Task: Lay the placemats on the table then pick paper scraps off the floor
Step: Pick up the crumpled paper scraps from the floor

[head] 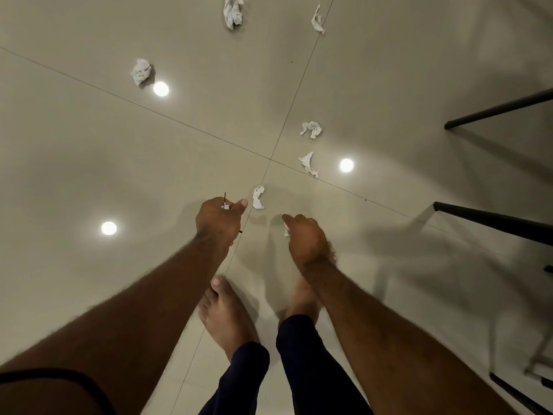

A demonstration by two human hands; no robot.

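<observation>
Home interior: glossy beige floor tiles (89, 151), dark furniture legs (493, 107)

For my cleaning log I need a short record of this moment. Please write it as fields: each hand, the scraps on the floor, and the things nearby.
left hand: the left hand grips a small white paper bit and a thin dark stick
right hand: the right hand pinches a white torn paper piece
loose scraps: six crumpled white paper scraps lie on the glossy beige tiled floor
nearest scrap: the nearest scrap lies just past the left thumb, untouched
nearby: black metal furniture legs at the right
placemats: not in view
</observation>
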